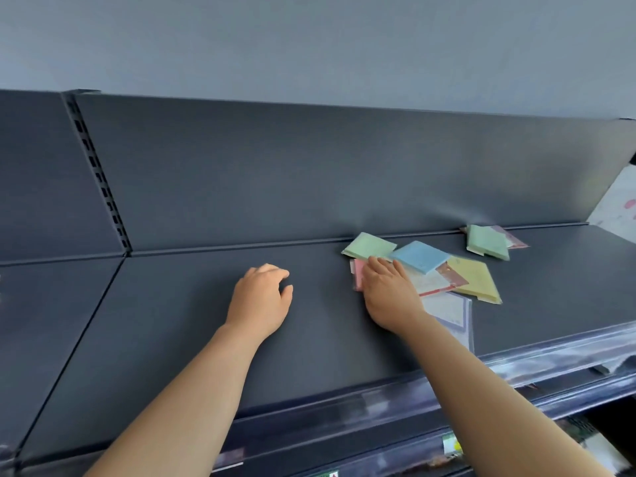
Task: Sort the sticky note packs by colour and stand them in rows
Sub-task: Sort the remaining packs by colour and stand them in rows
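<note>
right hand (389,290) on pink pack (358,274) | blue pack (420,256) beside | green pack (370,245) behind

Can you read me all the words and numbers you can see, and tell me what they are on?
No words or numbers can be read here.
Blue pack: faint print, too blurred to read.
White pack: printed lines, too small to read.
Yellow tag lower down: too blurred to read.

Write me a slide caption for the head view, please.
Right hand touches a pink pack in a scattered pile on a dark shelf; left hand holds nothing.
</note>
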The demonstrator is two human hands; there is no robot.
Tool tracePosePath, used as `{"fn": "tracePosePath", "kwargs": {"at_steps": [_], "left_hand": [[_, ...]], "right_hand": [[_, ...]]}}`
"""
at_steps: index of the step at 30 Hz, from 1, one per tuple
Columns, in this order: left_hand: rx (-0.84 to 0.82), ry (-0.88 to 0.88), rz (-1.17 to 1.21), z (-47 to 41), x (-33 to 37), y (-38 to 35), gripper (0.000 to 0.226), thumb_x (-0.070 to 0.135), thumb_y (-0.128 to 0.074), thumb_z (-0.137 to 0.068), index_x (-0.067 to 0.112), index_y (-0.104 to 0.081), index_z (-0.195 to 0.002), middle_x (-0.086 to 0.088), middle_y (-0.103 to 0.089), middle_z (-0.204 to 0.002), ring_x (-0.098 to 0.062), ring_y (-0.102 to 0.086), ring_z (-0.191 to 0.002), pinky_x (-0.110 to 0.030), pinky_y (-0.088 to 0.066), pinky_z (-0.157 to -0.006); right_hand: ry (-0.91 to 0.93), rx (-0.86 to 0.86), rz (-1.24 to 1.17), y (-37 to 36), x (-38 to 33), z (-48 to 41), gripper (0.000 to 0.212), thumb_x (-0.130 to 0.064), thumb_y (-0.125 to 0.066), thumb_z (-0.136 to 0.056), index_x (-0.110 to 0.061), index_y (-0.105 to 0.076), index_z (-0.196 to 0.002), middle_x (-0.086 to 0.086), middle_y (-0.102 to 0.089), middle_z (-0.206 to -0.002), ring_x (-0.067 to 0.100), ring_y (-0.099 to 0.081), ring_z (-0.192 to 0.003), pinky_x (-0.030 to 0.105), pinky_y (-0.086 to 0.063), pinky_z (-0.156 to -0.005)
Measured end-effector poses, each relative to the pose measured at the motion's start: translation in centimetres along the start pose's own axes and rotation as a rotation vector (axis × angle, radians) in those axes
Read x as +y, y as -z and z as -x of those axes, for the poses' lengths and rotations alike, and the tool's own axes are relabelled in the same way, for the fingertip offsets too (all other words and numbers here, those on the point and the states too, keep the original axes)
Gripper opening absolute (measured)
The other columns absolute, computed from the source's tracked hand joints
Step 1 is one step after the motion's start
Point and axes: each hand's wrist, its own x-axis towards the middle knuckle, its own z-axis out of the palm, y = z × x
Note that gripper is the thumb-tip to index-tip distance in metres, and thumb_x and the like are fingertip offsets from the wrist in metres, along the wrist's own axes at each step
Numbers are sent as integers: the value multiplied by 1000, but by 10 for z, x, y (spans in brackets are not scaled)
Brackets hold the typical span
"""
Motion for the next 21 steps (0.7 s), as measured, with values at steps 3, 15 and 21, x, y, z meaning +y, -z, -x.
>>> {"fn": "tracePosePath", "kwargs": {"at_steps": [3, 15, 21], "left_hand": [[26, 39, 45, 1, -2, 2, 33, 26, -52, -97, 15, -60, -127, 1, -56, -132, -23, -49, -119, -32, -39, -99], [-74, -67, -117, -5, -12, -1, 46, 27, -30, -105, 24, -30, -150, 4, -27, -158, -20, -21, -146, -39, -26, -112], [-22, -38, -331, -2, -12, 1, 34, 33, -32, -102, 26, -58, -121, 10, -56, -132, -21, -32, -139, -36, -26, -106]], "right_hand": [[126, 26, -73, 0, -13, 3, 33, -15, -35, -97, -8, -50, -126, 9, -41, -142, 29, -36, -133, 32, -16, -109], [38, 7, -359, 2, -35, 12, 38, -29, -43, -99, -10, -51, -131, 9, -50, -138, 28, -38, -133, 35, -23, -114], [1, -9, -381, -2, -37, 10, 31, -23, -35, -101, -8, -49, -124, 6, -54, -124, 27, -47, -118, 36, -33, -103]]}}
